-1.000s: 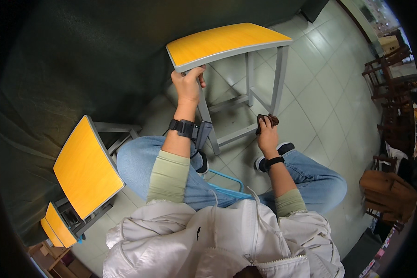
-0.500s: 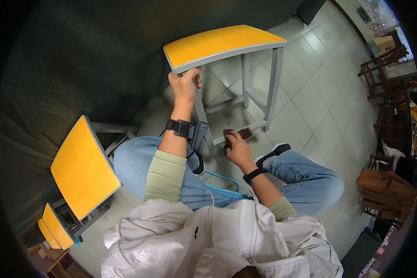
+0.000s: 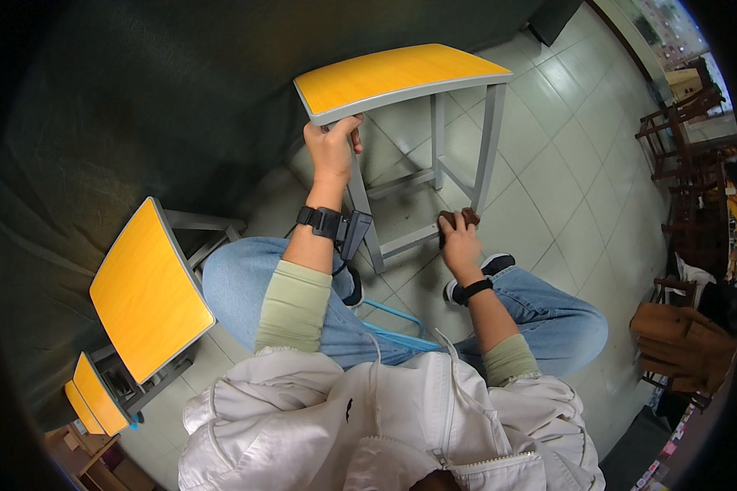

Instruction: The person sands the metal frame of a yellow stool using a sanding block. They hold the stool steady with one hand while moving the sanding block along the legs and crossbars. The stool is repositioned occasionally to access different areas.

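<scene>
While the tiled floor (image 3: 549, 188) fills the right and far part of the view and a dark wall (image 3: 139, 98) takes up the left, the largest piece of furniture in hand is a small table (image 3: 397, 74) with an orange top and grey metal legs, standing far centre, just beyond the person's knees. A second orange-topped table (image 3: 147, 290) stands tilted in the view at the near left, and the edge of a third (image 3: 94, 401) shows nearer still, at the lower left. Dark wooden chairs (image 3: 680, 123) are stacked at the far right, well apart from the work, and a brown bag (image 3: 684, 344) sits at the near right.

The person sits with blue jeans (image 3: 540, 315) and a white jacket (image 3: 368, 425) filling the near centre. A thin blue strap (image 3: 393, 315) lies across the lap between the thighs.

The left hand (image 3: 332, 151) is raised and closed around the near left corner of the table, where the top meets the leg, fingers curled over the grey edge; a black device is strapped at that wrist. The right hand (image 3: 458, 241) is lower, down by the table's bottom crossbar, with its fingers closed over a small dark brown cloth (image 3: 458, 219) pressed against the grey bar. A dark shoe (image 3: 491, 266) rests on the floor just near that hand.
</scene>
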A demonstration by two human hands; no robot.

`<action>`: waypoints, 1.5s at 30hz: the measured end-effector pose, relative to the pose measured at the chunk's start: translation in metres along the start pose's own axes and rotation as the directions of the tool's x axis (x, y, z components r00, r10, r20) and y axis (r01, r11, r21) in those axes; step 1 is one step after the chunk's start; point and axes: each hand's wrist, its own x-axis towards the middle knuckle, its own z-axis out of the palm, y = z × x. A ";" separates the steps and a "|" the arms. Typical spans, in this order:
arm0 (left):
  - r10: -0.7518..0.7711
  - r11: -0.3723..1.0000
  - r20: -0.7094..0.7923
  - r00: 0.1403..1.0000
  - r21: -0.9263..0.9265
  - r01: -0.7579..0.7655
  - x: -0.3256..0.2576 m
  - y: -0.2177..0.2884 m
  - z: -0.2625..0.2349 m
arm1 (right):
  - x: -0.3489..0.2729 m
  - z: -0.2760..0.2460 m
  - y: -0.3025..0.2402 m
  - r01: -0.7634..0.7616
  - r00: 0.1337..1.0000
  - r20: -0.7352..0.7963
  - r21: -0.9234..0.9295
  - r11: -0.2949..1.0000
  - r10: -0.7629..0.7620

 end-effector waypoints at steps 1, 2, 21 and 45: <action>0.009 1.000 0.004 1.000 -0.001 -0.009 0.000 0.000 0.000 | 0.001 -0.001 0.006 -0.001 1.000 0.011 -0.022 1.000 0.001; -0.004 1.000 -0.004 1.000 0.002 0.004 0.001 -0.001 0.000 | 0.002 -0.002 0.008 -0.021 1.000 0.001 -0.069 0.997 0.021; -0.007 0.998 -0.021 1.000 -0.063 0.006 -0.001 0.002 0.002 | 0.004 -0.015 0.000 0.203 0.979 0.024 -0.047 0.978 -0.202; -0.005 0.999 -0.016 1.000 -0.049 0.004 0.001 0.000 -0.001 | -0.005 0.005 -0.010 0.086 0.989 0.118 -0.006 0.996 -0.085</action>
